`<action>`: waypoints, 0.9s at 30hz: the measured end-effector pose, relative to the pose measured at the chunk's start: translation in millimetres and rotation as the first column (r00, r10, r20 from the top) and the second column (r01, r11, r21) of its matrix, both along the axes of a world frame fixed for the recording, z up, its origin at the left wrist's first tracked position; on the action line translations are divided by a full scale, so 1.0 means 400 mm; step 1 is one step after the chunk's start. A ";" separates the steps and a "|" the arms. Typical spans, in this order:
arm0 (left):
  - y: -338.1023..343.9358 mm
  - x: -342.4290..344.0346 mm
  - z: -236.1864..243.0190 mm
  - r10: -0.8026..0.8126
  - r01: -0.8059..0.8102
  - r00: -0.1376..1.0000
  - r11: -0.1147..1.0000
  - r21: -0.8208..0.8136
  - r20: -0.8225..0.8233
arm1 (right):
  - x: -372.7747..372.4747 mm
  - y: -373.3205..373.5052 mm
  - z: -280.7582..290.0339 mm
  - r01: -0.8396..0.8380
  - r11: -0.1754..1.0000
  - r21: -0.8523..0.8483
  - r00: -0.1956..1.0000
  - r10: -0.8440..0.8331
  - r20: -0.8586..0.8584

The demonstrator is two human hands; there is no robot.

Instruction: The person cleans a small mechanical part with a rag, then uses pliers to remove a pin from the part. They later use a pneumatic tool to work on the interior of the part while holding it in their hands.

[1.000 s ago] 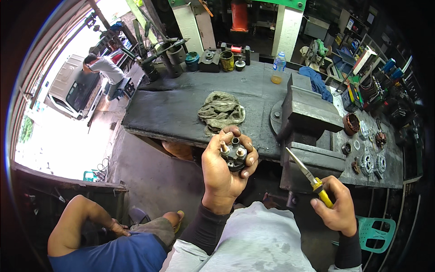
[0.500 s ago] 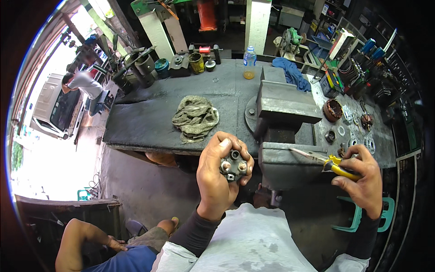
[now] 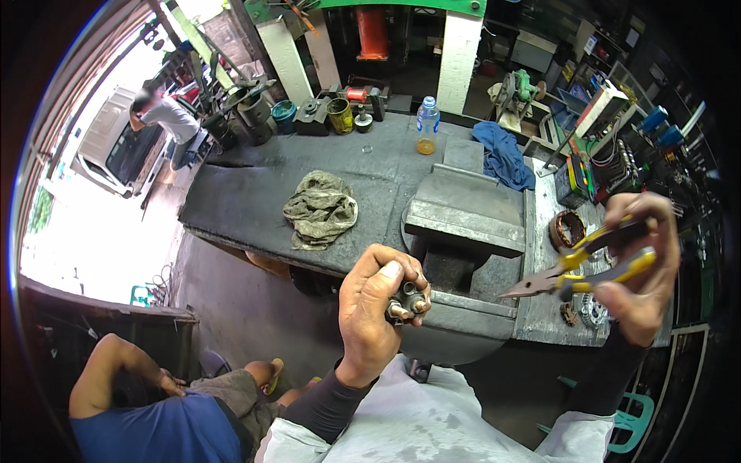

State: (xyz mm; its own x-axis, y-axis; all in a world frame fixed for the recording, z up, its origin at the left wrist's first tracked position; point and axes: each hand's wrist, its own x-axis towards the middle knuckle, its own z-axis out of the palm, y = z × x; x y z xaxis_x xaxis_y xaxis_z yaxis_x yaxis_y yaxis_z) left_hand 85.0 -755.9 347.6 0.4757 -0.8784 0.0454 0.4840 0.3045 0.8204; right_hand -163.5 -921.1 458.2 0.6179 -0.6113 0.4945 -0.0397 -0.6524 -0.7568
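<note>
My left hand [image 3: 364,320] is closed around a small dark electrical part [image 3: 409,299] with two coppery studs and a round dark post. The fingers hide much of its body. At the right my right hand [image 3: 648,282], a little blurred, grips long-nose pliers [image 3: 544,283] by their yellow and black handles. Their handles are spread, and the jaws point left, apart from the part. Between and beyond my hands stands a big grey bench vise [image 3: 467,220].
A crumpled dirty rag [image 3: 320,212] lies on the dark workbench [image 3: 239,193]. Farther back are a plastic bottle [image 3: 427,127], a blue cloth [image 3: 503,154] and cans. A copper-wound ring [image 3: 567,228] lies right of the vise. A seated person [image 3: 170,417] is at lower left; another stands outside by a truck.
My right hand has risen and turned the pliers, whose handles are now spread wider. The part in my left hand has tilted. The whole view has shifted.
</note>
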 end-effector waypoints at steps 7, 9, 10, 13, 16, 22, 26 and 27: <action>-0.018 0.001 -0.025 -0.078 0.096 0.984 0.990 0.101 -0.162 | 0.125 0.059 -0.085 -0.203 0.927 0.317 0.851 0.007 0.524; -0.021 0.015 -0.036 -0.147 0.166 0.973 0.981 0.096 -0.180 | 0.169 0.108 -0.111 -0.220 0.875 0.432 0.815 -0.078 0.574; -0.020 0.026 -0.043 -0.182 0.198 0.965 0.978 0.068 -0.191 | 0.172 0.123 -0.099 -0.216 0.897 0.386 0.819 -0.049 0.572; -0.008 0.076 -0.063 -0.328 0.326 0.906 0.944 -0.053 -0.267 | 0.153 0.155 -0.029 -0.146 0.905 0.399 0.877 -0.069 0.476; 0.018 0.113 -0.073 -0.451 0.449 0.890 0.892 -0.049 -0.059 | 0.107 0.148 0.041 -0.199 0.953 0.228 0.813 0.030 0.582; 0.047 0.117 -0.116 -0.114 0.083 0.805 0.993 0.080 0.583 | 0.196 0.259 -0.135 -0.205 0.825 0.527 0.700 -0.254 0.668; 0.028 0.115 -0.165 0.060 0.034 0.642 0.994 -0.107 0.765 | 0.197 0.278 -0.077 -0.172 0.894 0.414 0.716 -0.175 0.676; 0.023 0.109 -0.178 0.039 0.052 0.628 0.994 -0.092 0.777 | 0.201 0.285 -0.060 -0.161 0.906 0.392 0.785 -0.124 0.607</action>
State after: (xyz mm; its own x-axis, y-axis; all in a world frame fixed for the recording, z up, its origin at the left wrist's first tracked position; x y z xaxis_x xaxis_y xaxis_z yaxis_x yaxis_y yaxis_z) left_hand 128.7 -746.8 276.6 0.2176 -0.8504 0.4790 -0.3171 0.4026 0.8587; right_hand -83.0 -807.0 434.3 0.2876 -0.8306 0.4768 0.5262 -0.2790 -0.8033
